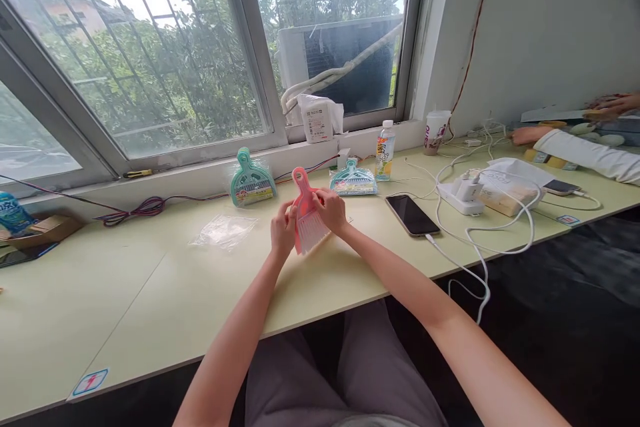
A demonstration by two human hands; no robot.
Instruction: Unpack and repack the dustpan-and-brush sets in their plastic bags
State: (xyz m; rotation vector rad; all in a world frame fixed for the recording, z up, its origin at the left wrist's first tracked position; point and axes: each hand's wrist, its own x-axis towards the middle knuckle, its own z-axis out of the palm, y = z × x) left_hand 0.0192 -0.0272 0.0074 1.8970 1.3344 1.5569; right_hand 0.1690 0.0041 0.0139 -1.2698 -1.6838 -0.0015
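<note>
Both my hands hold a pink hand brush and dustpan set (303,205) upright over the table, handle end up and bristles down. The white bristles of the brush (313,230) face me, and the pink pan shows behind them along the left edge. My left hand (283,230) grips the left side with bent fingers. On the right side, near the base of the handle, my right hand (331,209) is closed around it. A crumpled clear plastic bag (225,231) lies flat left of my left hand. Behind are a green brush and dustpan set (251,180) and another green set (353,180), both in clear wrap.
A phone (413,215) on a white cable lies to the right, near a power strip (461,197). A bottle (385,152) and a cup (437,132) stand by the wall. A co-worker's sleeve (585,152) reaches in at far right. A cable bundle (145,209) lies left.
</note>
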